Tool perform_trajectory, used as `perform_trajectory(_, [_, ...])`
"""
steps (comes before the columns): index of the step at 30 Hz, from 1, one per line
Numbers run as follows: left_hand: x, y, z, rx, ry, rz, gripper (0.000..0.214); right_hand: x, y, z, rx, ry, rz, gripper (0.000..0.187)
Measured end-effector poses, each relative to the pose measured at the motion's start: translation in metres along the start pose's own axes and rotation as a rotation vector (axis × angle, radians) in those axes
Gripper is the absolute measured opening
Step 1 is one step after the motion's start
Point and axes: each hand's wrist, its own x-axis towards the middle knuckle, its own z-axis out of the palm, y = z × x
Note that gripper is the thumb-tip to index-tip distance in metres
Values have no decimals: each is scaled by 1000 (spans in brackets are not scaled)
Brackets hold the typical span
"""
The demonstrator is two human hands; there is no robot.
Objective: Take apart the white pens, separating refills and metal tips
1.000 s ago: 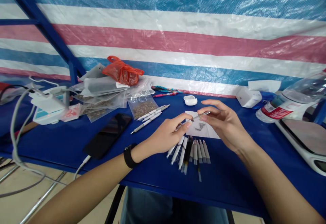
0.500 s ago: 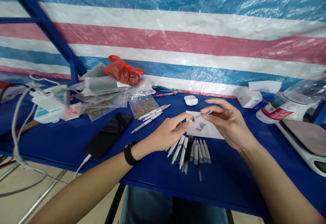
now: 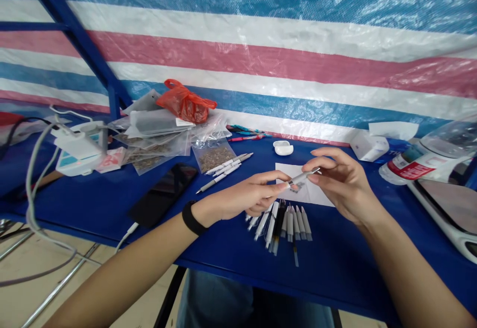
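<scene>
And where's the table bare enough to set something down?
Between the right forearm and the scale, between that forearm and the grey pen parts, and left of the phone. Crowded: behind the phone, where bags pile up, and around the held pen, above the paper.

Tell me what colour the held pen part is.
Grey; the pen part shows best in the head view.

A smooth black band (image 3: 191,219) rings the left wrist (image 3: 204,212); the trousers (image 3: 214,298) are blue.

blue table (image 3: 335,253) | pen parts (image 3: 290,224) | assembled pens (image 3: 217,179) | white paper (image 3: 323,195) | black phone (image 3: 163,195) | white case (image 3: 284,150) | scale (image 3: 449,206)
</scene>
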Motion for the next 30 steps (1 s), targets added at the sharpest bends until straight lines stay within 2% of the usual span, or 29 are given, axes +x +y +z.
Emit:
perform_trajectory(3, [0, -1, 1, 42, 13, 24, 20, 0, -1, 0, 8, -16, -24, 29])
perform_trajectory(9, [4, -5, 2, 342, 174, 165, 27, 3, 8, -1, -102, 0, 19, 25])
perform_trajectory(13, [5, -5, 0, 417, 207, 169, 29, 4, 10, -4, -78, 38, -18, 24])
perform_trajectory(18, [4, -3, 0, 429, 205, 163, 31, 7, 7, -11, 10, 140, -50, 27])
perform_trajectory(25, [4, -4, -1, 431, 207, 158, 38, 15, 6, -25, 74, 309, -72, 17])
perform_trajectory(27, [4, -5, -1, 432, 218, 168, 38, 15, 4, -27, 61, 316, -34, 19])
perform_trajectory(30, [4, -4, -1, 455, 242, 168, 37, 12, 0, -21, -42, 223, 121, 30])
